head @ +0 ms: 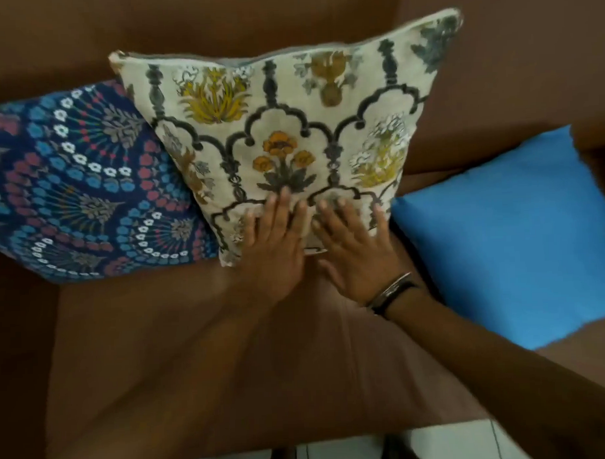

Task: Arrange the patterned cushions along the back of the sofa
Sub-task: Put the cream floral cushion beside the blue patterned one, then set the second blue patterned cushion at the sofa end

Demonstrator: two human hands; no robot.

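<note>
- Brown fabric sofa (182,353) fills most of the head view; seat, backrest and the inner face of an arm all show the same plain brown cloth.
- The sofa acts as the holder here: three cushions sit on its seat, ranged along the backrest.
- Cream square cushion printed with dark scalloped arches and yellow and orange flowers (284,127) stands in the middle, upright and leaning back against the backrest, its lower edge on the seat.
- Navy square cushion with blue, red and white floral fan pattern (76,182) lies to the left, tilted back; its right edge is tucked behind the cream cushion, the two touching.
- Plain bright blue square cushion (510,235) rests to the right, near the sofa's corner, just beside the cream cushion's lower right corner; contact there is unclear.
- Left hand (277,244) lies flat on the lower front of the cream cushion, fingers extended and slightly spread, gripping nothing.
- Right hand (356,248) lies beside it, palm against the same lower edge, fingers splayed wide, likewise pressing and not gripping. The two hands nearly meet.
- Dark band with a metal-coloured strip (392,291) circles the right wrist.
- No writing, brand or label readable on any cushion, on the band or on the sofa.
- Pale tiled floor (456,443) shows at the bottom edge, in front of the seat.
</note>
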